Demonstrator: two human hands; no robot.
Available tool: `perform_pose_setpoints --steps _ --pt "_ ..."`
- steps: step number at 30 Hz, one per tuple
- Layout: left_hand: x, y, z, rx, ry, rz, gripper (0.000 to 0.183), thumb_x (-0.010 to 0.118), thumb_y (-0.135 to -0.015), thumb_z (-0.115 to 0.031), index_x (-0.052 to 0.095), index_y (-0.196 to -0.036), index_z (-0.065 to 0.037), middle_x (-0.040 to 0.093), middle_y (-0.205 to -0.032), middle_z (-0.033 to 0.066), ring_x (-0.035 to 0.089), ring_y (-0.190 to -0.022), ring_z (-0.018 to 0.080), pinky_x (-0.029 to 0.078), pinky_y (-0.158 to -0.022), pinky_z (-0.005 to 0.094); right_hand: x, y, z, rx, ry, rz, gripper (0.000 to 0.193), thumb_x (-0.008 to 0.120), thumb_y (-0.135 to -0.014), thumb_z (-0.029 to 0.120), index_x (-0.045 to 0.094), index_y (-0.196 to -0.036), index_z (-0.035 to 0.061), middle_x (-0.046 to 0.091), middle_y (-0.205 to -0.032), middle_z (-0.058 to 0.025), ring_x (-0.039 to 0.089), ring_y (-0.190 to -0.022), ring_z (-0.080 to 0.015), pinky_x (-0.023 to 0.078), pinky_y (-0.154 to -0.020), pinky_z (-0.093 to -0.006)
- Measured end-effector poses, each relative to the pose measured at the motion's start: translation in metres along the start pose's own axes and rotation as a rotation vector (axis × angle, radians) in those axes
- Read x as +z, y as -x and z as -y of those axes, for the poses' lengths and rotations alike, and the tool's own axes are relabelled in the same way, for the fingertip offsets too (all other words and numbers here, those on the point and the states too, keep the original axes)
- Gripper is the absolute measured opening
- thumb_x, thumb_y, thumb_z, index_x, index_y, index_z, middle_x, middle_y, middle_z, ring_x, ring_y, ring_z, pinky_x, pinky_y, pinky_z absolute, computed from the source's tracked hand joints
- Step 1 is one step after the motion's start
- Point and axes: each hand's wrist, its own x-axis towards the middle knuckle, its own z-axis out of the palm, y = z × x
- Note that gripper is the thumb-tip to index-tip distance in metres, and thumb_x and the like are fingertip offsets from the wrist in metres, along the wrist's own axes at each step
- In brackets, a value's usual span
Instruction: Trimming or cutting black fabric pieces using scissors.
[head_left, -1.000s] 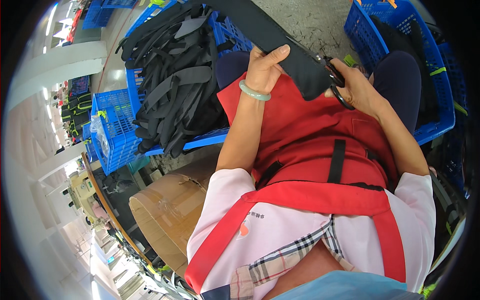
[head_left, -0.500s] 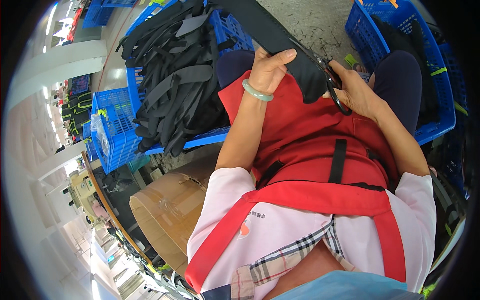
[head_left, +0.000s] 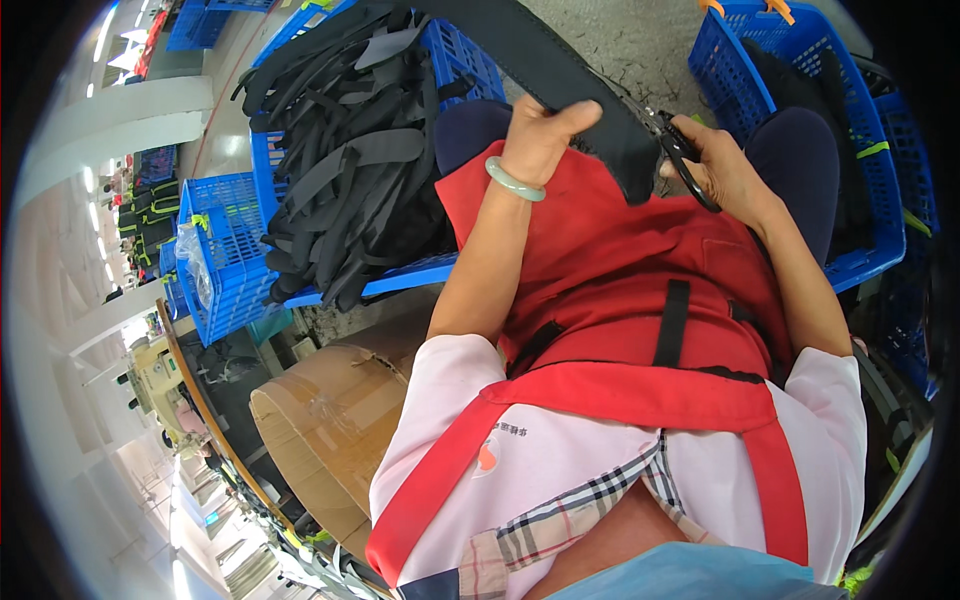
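Note:
A long black padded strip slants from the top edge down over my lap, with stitching along its edge. My left hand, a pale green bangle on its wrist, grips the strip from the left side with the thumb laid across it. My right hand is closed round the black handles of a pair of scissors. Their blades point up and left along the strip's right edge, close to its lower end. How far the blades are apart is hard to see. A red apron covers my lap beneath.
On the left a blue crate is heaped with black strips. Another blue crate with dark pieces stands at the right, beside my knee. A cardboard box lies at the lower left. Scraps litter the grey floor.
The scissors have turned, and their handles look closer together. The strip's lower end has shifted slightly right, and my right hand has moved a little to the right.

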Motion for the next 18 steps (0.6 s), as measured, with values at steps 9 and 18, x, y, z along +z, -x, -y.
perform_pose_setpoints --steps 9,18 --pt "-0.007 -0.006 -0.006 -0.021 0.154 -0.023 0.018 0.066 -0.082 0.005 0.066 -0.096 -0.004 0.068 -0.094 0.0062 0.066 -0.085 0.0178 0.055 -0.078 0.0323 -0.005 0.0 0.015 0.027 0.126 0.077 0.031 0.066 -0.083 0.015 0.045 -0.1 0.0 0.052 -0.074 -0.0172 0.048 -0.066 -0.0255 0.041 -0.063 -0.0355" --pt "-0.005 -0.005 -0.006 0.011 0.172 0.023 0.017 0.063 -0.085 0.002 0.066 -0.099 -0.006 0.068 -0.097 0.0052 0.065 -0.091 0.0199 0.054 -0.083 0.0384 0.006 -0.009 0.013 -0.083 0.171 0.031 0.039 0.065 -0.08 0.007 0.039 -0.108 0.0013 0.055 -0.08 -0.0231 0.056 -0.077 -0.0422 0.043 -0.066 -0.0425"
